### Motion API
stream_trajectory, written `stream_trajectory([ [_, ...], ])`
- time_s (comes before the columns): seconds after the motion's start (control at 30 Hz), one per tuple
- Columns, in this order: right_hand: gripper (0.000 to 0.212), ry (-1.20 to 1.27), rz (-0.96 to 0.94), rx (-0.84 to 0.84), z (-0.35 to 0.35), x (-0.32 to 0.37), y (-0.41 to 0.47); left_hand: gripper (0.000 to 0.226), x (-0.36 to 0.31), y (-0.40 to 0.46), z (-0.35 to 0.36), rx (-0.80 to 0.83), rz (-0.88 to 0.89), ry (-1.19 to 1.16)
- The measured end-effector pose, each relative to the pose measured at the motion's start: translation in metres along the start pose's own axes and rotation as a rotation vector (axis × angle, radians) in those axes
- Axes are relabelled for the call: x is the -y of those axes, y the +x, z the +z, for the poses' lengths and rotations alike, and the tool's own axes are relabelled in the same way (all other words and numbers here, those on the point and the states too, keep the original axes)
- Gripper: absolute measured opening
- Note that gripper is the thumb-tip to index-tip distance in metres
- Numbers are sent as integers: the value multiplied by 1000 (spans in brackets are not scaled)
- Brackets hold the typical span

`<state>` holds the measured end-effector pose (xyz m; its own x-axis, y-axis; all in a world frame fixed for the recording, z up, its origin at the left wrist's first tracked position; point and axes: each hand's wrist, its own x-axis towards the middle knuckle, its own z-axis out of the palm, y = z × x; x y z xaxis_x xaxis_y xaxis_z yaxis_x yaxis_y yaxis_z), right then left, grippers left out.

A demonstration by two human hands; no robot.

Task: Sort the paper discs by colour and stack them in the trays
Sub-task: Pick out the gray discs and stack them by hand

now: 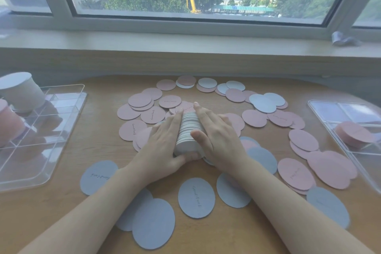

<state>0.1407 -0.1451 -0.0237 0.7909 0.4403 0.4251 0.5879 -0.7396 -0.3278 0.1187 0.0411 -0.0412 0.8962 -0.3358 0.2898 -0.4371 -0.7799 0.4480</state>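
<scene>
A thick stack of pale grey-blue discs (188, 128) lies on its side at the middle of the wooden table (99, 130). My left hand (162, 146) and my right hand (218, 138) clasp it from either side, fingers along its flanks. The left thumb wraps round its near end and the right thumb lies over its top. Loose pink discs (152, 115) lie scattered behind and to the right. Loose grey-blue discs (195, 197) lie near me. The clear left tray (82, 88) holds a tall grey-white stack (20, 90) and a pink stack (8, 123). The clear right tray (321, 107) holds a short pink stack (354, 134).
A window sill (185, 45) runs along the far side of the table, with a crumpled bit of foil (342, 39) at its right end. Both trays have dividers and sit at the table's left and right edges.
</scene>
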Motion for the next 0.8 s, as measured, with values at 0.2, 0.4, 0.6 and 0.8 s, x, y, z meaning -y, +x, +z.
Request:
stream_trajectory([
  [0.2, 57, 166, 162, -139, -22, -41, 13, 104, -2, 2, -5, -9, -21, -146],
  [0.4, 46, -200, 620, 2, -67, -149, 33, 101, -1, 1, -5, -19, -21, -176],
  [0.6, 60, -315, 693, 222, -71, -175, 38, 101, -1, 1, -6, -10, -27, -197],
  [0.8, 49, -579, 583, 218, -65, -173, 40, 100, -1, 2, -6, -3, -24, -212],
])
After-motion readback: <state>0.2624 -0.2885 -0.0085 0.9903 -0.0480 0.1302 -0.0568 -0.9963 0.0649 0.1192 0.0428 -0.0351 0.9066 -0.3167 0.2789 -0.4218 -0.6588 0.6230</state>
